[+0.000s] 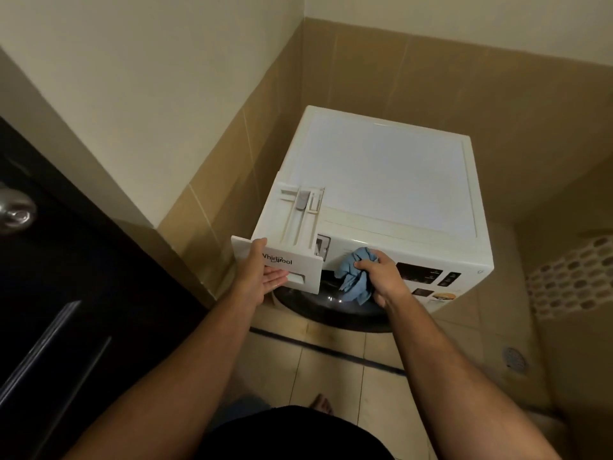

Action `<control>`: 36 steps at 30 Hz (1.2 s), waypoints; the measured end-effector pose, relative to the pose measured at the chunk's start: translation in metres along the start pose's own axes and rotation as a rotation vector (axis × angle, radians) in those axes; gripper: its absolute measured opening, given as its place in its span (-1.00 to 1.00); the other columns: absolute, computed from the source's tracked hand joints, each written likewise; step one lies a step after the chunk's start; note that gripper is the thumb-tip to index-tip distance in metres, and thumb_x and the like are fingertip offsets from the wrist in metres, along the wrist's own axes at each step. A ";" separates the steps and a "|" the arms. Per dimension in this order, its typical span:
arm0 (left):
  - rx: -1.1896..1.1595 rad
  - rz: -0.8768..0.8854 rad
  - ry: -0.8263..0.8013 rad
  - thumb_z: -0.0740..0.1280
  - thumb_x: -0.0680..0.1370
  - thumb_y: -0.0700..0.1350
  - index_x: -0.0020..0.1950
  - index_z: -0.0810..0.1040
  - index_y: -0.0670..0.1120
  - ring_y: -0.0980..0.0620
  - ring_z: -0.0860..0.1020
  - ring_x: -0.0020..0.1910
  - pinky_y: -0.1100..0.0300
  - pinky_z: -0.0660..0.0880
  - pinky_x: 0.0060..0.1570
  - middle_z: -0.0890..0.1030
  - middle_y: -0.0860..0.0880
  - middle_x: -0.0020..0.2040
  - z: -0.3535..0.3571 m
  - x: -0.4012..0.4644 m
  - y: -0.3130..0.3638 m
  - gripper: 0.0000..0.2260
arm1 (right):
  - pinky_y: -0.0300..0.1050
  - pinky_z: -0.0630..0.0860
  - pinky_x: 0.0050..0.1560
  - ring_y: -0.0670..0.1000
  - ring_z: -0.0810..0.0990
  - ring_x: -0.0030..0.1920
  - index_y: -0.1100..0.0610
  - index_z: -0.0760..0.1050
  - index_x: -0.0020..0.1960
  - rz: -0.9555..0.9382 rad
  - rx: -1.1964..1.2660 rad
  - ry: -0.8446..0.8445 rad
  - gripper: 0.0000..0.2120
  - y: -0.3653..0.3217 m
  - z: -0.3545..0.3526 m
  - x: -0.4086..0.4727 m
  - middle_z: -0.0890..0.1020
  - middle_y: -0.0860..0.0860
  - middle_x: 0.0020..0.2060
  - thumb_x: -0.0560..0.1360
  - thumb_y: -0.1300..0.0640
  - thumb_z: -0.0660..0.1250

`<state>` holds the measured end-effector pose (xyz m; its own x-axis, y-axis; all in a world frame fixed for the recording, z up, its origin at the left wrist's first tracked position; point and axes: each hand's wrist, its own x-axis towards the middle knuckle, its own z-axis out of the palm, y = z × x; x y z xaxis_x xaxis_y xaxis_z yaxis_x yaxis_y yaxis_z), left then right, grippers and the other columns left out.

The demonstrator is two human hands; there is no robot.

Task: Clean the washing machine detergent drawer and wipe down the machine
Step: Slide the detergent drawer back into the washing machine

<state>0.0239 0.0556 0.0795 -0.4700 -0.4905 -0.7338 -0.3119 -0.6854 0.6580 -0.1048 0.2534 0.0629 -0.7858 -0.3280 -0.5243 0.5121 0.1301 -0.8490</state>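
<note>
Standing pulled well out of the upper left corner of the washing machine [381,180], the detergent drawer [292,224] has its compartments exposed, and the step in hand is judged to be the drawer part of the task, not yet the wipe-down of the casing. The drawer's front panel is held by the left hand [262,273]: the thumb is laid over the top edge of the panel beside the printed brand name, while the fingers, nearly straight, are set beneath and against the recessed handle, so the panel is pinched between thumb and fingers. A crumpled blue cloth [355,277] is gripped in the closed right hand [378,273], which is held against the front of the machine just right of the drawer opening, above the dark round door [331,310]; part of the cloth hangs down in front of that door. Whether the drawer has been freed from its slot or is only extended cannot be told. For the next move, it is judged that the drawer should be steadied by the left hand while the cloth is brought over into the open compartments, or that the release should be pressed so the drawer can be lifted clear. Care would be called for so that the extended drawer is not levered downward.
</note>
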 end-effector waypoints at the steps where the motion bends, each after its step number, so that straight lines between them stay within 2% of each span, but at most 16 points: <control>1: -0.002 -0.001 0.005 0.32 0.55 0.12 0.07 0.43 -0.17 -0.17 0.64 -0.04 -0.05 0.60 0.04 0.61 -0.24 -0.05 -0.006 -0.003 -0.004 -0.64 | 0.06 0.63 0.01 0.18 0.67 -0.07 0.19 0.52 0.01 0.003 -0.004 0.015 -0.83 0.004 0.002 -0.003 0.64 0.25 -0.05 0.50 0.41 0.29; 4: 0.006 -0.006 0.000 0.34 0.54 0.11 0.14 0.40 -0.16 -0.18 0.66 -0.05 -0.05 0.62 -0.04 0.62 -0.27 -0.05 -0.028 -0.010 -0.018 -0.61 | 0.16 0.61 0.09 0.22 0.66 0.00 0.19 0.52 0.04 -0.001 0.013 0.071 -0.81 0.018 0.009 -0.016 0.63 0.28 0.00 0.49 0.39 0.31; 8: 0.071 -0.022 -0.008 0.34 0.53 0.13 0.02 0.44 -0.12 -0.17 0.68 -0.06 -0.05 0.63 -0.04 0.64 -0.29 -0.03 -0.066 -0.021 -0.039 -0.68 | 0.03 0.62 0.02 0.16 0.66 -0.03 0.18 0.51 0.06 -0.011 -0.003 0.178 -0.83 0.039 0.023 -0.044 0.63 0.22 -0.02 0.51 0.36 0.29; 11: 0.087 -0.067 -0.005 0.36 0.51 0.14 0.11 0.44 -0.17 -0.16 0.68 -0.09 -0.02 0.64 -0.09 0.65 -0.28 -0.05 -0.091 -0.028 -0.058 -0.59 | 0.07 0.63 0.04 0.18 0.66 -0.02 0.19 0.52 0.06 -0.010 -0.012 0.229 -0.84 0.055 0.033 -0.064 0.64 0.24 0.00 0.51 0.34 0.30; 14: 0.089 -0.114 -0.004 0.38 0.50 0.13 0.17 0.42 -0.21 -0.16 0.68 -0.09 0.00 0.65 -0.12 0.63 -0.27 -0.05 -0.113 -0.033 -0.075 -0.54 | 0.15 0.62 0.07 0.22 0.66 0.00 0.14 0.52 -0.02 -0.017 -0.030 0.256 -0.86 0.073 0.041 -0.079 0.64 0.25 -0.01 0.50 0.33 0.30; 17: 0.132 -0.128 -0.021 0.39 0.49 0.13 0.23 0.43 -0.21 -0.15 0.68 -0.11 0.00 0.65 -0.13 0.64 -0.26 -0.04 -0.127 -0.035 -0.089 -0.50 | 0.04 0.63 0.01 0.17 0.66 -0.03 0.18 0.52 0.04 -0.037 -0.057 0.272 -0.84 0.085 0.047 -0.090 0.63 0.24 -0.02 0.49 0.34 0.30; 20: 0.134 -0.133 -0.022 0.40 0.49 0.11 0.23 0.44 -0.20 -0.16 0.68 -0.10 -0.02 0.65 -0.11 0.63 -0.26 -0.02 -0.128 -0.033 -0.096 -0.52 | -0.11 0.60 -0.13 0.10 0.64 -0.09 0.21 0.51 0.09 -0.049 -0.087 0.276 -0.82 0.088 0.050 -0.096 0.62 0.20 -0.05 0.50 0.34 0.30; 25: 0.087 -0.128 -0.019 0.40 0.48 0.11 0.23 0.45 -0.19 -0.16 0.68 -0.09 0.01 0.65 -0.16 0.64 -0.27 -0.02 -0.114 -0.025 -0.093 -0.52 | -0.17 0.58 -0.18 0.06 0.65 -0.11 0.17 0.52 0.06 -0.070 -0.150 0.247 -0.83 0.080 0.046 -0.092 0.63 0.14 -0.09 0.50 0.33 0.31; 31: 0.084 -0.106 -0.003 0.40 0.48 0.10 0.22 0.46 -0.18 -0.16 0.68 -0.10 -0.02 0.65 -0.10 0.63 -0.25 -0.04 -0.095 -0.003 -0.080 -0.54 | -0.12 0.59 -0.11 0.06 0.65 -0.11 0.13 0.52 0.01 -0.093 -0.195 0.208 -0.83 0.073 0.041 -0.073 0.63 0.14 -0.10 0.50 0.35 0.29; 34: 0.108 -0.114 0.007 0.39 0.49 0.11 0.22 0.45 -0.17 -0.15 0.67 -0.09 -0.02 0.65 -0.08 0.63 -0.25 -0.03 -0.091 0.005 -0.079 -0.54 | -0.06 0.62 -0.03 0.10 0.66 -0.07 0.18 0.52 0.08 -0.085 -0.199 0.182 -0.82 0.069 0.038 -0.062 0.64 0.16 -0.07 0.51 0.34 0.29; 36: 0.120 -0.108 0.010 0.38 0.50 0.09 0.22 0.43 -0.16 -0.15 0.67 -0.08 -0.01 0.64 -0.08 0.63 -0.25 -0.01 -0.088 0.010 -0.080 -0.57 | -0.07 0.62 -0.05 0.09 0.66 -0.08 0.19 0.51 0.09 -0.078 -0.203 0.167 -0.83 0.066 0.037 -0.055 0.64 0.14 -0.07 0.52 0.33 0.29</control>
<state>0.1165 0.0582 0.0053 -0.4204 -0.4235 -0.8025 -0.4566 -0.6655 0.5904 -0.0146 0.2453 0.0385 -0.8751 -0.1878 -0.4460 0.3810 0.3010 -0.8742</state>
